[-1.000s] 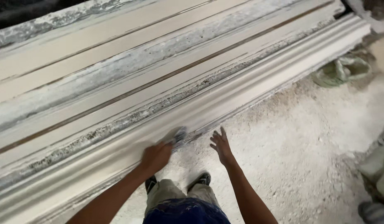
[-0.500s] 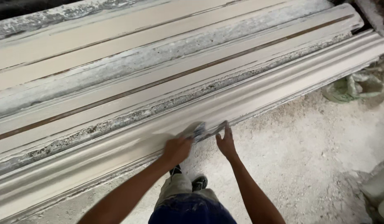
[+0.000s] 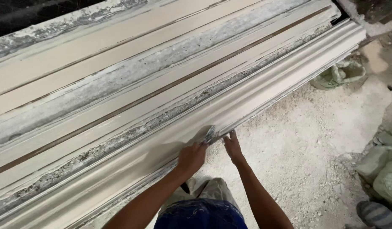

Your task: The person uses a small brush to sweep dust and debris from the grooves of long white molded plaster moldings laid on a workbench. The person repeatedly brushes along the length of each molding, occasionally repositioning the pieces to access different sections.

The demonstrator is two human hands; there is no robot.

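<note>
A long white plaster cornice moulding (image 3: 264,91) lies along the near edge of a plaster-crusted casting bench (image 3: 119,89). My left hand (image 3: 191,157) is closed around a small metal scraper (image 3: 209,135), whose blade rests against the moulding's lower face. My right hand (image 3: 232,146) is just to the right of it, fingers spread and fingertips touching the moulding's bottom edge. Both forearms reach up from the bottom of the view, above my blue shorts.
Further long white plaster strips (image 3: 98,46) run along the bench behind the moulding. The floor (image 3: 306,161) is covered in white plaster dust and crumbs. Greenish sacks lie at the upper right (image 3: 340,74) and right edge (image 3: 382,169). A shoe (image 3: 376,214) shows at the bottom right.
Both hands have shifted to the right along the moulding, the left hand dragging the scraper along its face. The right hand, earlier off the moulding, now touches its bottom edge.
</note>
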